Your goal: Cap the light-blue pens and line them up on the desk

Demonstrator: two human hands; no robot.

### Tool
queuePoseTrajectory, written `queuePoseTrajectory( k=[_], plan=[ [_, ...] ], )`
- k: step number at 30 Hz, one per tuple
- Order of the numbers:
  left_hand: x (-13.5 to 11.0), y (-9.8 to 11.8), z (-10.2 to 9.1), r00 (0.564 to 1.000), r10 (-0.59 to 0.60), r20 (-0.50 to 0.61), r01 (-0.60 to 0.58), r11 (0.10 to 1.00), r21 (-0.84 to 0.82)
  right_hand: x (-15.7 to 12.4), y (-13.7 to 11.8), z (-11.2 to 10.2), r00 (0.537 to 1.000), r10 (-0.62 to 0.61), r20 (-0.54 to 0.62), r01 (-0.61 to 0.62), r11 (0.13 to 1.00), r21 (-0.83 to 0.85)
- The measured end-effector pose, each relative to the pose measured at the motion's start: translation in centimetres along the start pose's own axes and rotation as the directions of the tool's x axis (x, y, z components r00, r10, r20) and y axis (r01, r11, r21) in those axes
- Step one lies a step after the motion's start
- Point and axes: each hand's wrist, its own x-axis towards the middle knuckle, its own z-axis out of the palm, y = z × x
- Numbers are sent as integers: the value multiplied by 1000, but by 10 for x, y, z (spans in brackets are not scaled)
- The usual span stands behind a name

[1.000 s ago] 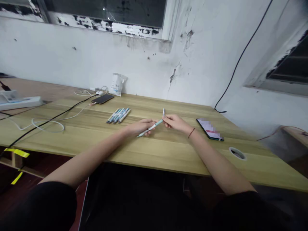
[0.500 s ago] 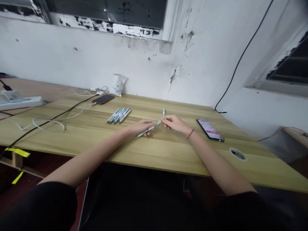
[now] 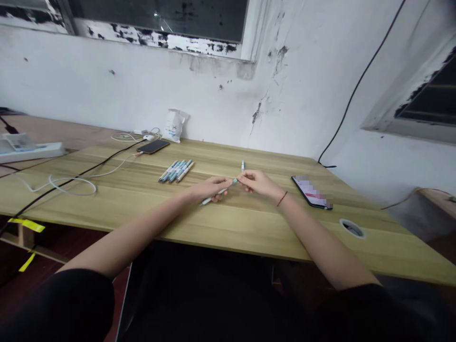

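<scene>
- Left hand (image 3: 210, 187) curling in a narrow grip around the barrel of a teal-and-white pen (image 3: 218, 192), with the pen slanting across the palm side and its tip pointing toward the near left
- Right hand (image 3: 258, 183) pinching its fingers narrowly at the pen's far end, between both hands, though the exact contact remains too small to tell
- Short pale-blue pen part (image 3: 242, 165) standing upright just beyond the right hand, with any contact impossible to tell
- Thin red cord (image 3: 282, 198) circling the right wrist
- Both hands hovering near the middle of a light wooden table (image 3: 270, 228)
- Row of teal-and-white pens (image 3: 176, 171) lying side by side to the left of the hands
- Smartphone with a pixelated screen (image 3: 311, 192) lying to the right of the right hand
- Dark smartphone (image 3: 153, 146) lying near the far edge, a white cable (image 3: 71, 187) looping to its left
- Black cable (image 3: 81, 173) crossing the table's left side
- White plastic bag (image 3: 174, 126) leaning against the wall
</scene>
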Motion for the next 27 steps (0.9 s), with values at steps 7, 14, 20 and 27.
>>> queuePoseTrajectory(
  k=[7, 14, 20, 27],
  plan=[
    [1, 0, -3, 1000, -6, 26, 4, 998, 62, -2, -7, -2, 999, 43, -7, -42, 995, 85],
    [0, -1, -1, 1000, -3, -13, 3, 1000, -29, -1, -3, -2, 999, 48, 2, -47, 991, 127],
    [1, -1, 0, 1000, -25, 2, 25, 997, -68, 0, -3, 0, 998, 56, 25, -59, 990, 127],
    [2, 4, 2, 998, -65, 6, 65, 995, -75, -1, -3, 2, 999, 29, 44, -35, 988, 150]
  ],
)
